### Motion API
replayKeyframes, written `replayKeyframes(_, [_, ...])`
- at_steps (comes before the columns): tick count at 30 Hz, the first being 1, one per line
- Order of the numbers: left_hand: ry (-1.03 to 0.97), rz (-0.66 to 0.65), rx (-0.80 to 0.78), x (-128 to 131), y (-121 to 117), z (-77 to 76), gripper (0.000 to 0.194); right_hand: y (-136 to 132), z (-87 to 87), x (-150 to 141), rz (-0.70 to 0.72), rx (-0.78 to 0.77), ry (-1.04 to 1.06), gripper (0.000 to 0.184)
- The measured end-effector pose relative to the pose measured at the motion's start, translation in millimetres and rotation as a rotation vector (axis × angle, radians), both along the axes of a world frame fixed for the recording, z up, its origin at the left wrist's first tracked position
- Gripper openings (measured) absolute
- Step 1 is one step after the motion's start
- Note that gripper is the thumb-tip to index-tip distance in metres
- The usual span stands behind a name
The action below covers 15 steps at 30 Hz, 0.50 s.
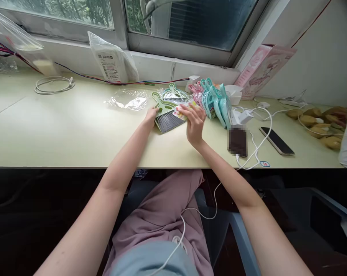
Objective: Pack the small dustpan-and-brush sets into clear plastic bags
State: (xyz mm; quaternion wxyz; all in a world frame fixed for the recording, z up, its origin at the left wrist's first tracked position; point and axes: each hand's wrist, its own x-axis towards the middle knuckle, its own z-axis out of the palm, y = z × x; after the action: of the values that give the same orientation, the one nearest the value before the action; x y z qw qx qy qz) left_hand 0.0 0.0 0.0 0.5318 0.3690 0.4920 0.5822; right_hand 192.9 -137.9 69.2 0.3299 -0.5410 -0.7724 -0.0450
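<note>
My left hand (pixel 152 115) grips a small green hand brush (pixel 163 106) by its left side, with the dark bristles (pixel 170 122) pointing down toward the table's front edge. Closed round a white cloth with colourful spots (pixel 180 111), my right hand (pixel 194 122) presses it near the brush's right side. Just behind lies a second green brush (pixel 173 93), apparently with a dustpan, by some clear plastic wrap. A flat clear plastic bag (pixel 130 100) rests to the left of the brushes.
Wrapped teal and pink brush sets (pixel 215 97) stand to the right. Beyond them are a charger (pixel 242 115) with white cables, a phone (pixel 277 141), a pink box (pixel 265 71) and a pile of potato-like items (pixel 319 122). A coiled cable (pixel 54 85) lies far left on the table (pixel 61 134).
</note>
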Motion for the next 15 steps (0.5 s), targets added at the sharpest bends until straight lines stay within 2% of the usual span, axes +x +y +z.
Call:
replayKeyframes(2, [-0.04, -0.029, 0.058, 1.6, -2.7, 1.0, 0.02, 22.8, -14.6, -9.7, 0.149, -0.051, -0.064, 0.045])
replayKeyframes(5, [-0.068, -0.075, 0.103, 4.8, -7.3, 3.0, 0.023, 42.3, -36.7, -14.0, 0.354, -0.151, -0.132, 0.045])
replayKeyframes(9, [-0.097, -0.158, 0.14, 10.0, -14.0, 7.7, 0.036, 47.7, -50.2, -7.6, 0.404, -0.258, -0.163, 0.047])
replayKeyframes(15, [-0.078, -0.29, 0.162, 12.2, -31.5, 15.7, 0.053, 47.1, -50.3, -2.3, 0.41, -0.328, -0.205, 0.054])
